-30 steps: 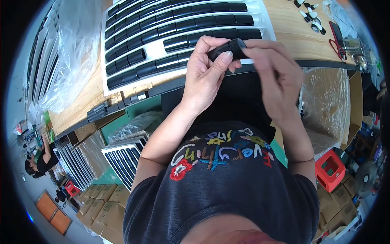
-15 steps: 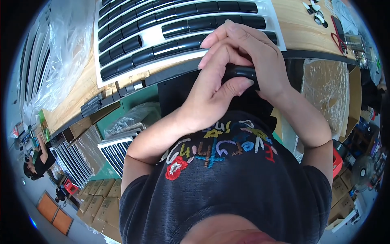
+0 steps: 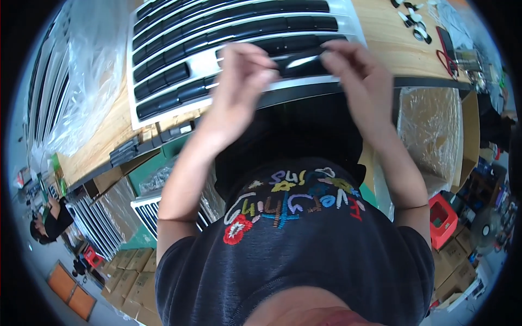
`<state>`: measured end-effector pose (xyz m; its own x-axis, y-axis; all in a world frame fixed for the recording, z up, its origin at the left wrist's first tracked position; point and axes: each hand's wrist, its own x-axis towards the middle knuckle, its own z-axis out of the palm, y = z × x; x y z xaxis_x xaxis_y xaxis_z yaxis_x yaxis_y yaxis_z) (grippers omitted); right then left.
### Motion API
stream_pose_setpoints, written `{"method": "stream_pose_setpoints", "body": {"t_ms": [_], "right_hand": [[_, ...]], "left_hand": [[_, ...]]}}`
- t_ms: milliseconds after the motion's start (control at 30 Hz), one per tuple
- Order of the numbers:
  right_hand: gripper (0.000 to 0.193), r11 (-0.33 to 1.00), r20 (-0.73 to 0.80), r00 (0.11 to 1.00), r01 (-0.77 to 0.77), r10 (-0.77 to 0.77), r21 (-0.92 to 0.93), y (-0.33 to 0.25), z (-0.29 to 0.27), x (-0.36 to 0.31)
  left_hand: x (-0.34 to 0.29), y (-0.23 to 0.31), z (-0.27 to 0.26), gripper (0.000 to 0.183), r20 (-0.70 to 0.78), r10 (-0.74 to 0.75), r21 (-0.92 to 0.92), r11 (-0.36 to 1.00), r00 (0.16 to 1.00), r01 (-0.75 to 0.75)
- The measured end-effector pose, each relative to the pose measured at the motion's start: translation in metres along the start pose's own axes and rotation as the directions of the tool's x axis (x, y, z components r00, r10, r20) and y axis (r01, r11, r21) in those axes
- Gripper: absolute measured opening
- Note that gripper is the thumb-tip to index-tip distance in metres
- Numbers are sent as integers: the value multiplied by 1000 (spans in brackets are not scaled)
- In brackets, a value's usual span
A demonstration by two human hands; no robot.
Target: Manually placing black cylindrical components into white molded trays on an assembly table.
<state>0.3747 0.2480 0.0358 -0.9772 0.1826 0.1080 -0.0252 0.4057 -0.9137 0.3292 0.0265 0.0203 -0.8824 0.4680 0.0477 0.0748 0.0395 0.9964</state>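
Note:
A glossy black curved piece [image 3: 300,66] stretches between my two hands, just over the near edge of a white tray [image 3: 204,64]. My left hand [image 3: 239,81], smeared by motion, is closed at the piece's left end. At its right end, the fingertips of my right hand [image 3: 359,68] pinch together. Rows of similar black curved pieces [image 3: 244,30] lie on the tray, with a bare white gap in the second row from the front. Behind my hands, part of the front row is hidden.
The tray lies on a wooden table [image 3: 389,54] with a dark front edge. Red-handled scissors [image 3: 449,65] and small black-and-white parts [image 3: 414,23] are at the right. Clear plastic wrap [image 3: 89,70] covers stacked trays at left. A red stool [image 3: 443,220] stands right; another person [image 3: 51,220] is far left.
My hands were clasped together around a black piece near my body. They have since parted and moved forward, and the piece now stretches between them near the tray's front edge.

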Motion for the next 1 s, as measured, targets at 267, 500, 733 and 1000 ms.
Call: {"method": "stream_pose_setpoints", "body": {"t_ms": [267, 500, 733, 1000], "right_hand": [[27, 925, -181, 969, -220, 169, -310, 69, -79, 46], [28, 967, -91, 972, -226, 217, -113, 77, -55, 46], [25, 762, -353, 915, -84, -196, -642, 133, -137, 104], [20, 618, -244, 950, -74, -196, -782, 181, -183, 100]], "left_hand": [[10, -8, -118, 20, 167, 51, 982, 84, 985, -171], [9, 0, -117, 15, 85, 74, 945, 309, 994, -104], [-6, 3, -40, 30, -267, 212, 92, 977, 940, -194], [6, -7, 37, 24, -34, -132, -650, 756, 991, 78]]}}
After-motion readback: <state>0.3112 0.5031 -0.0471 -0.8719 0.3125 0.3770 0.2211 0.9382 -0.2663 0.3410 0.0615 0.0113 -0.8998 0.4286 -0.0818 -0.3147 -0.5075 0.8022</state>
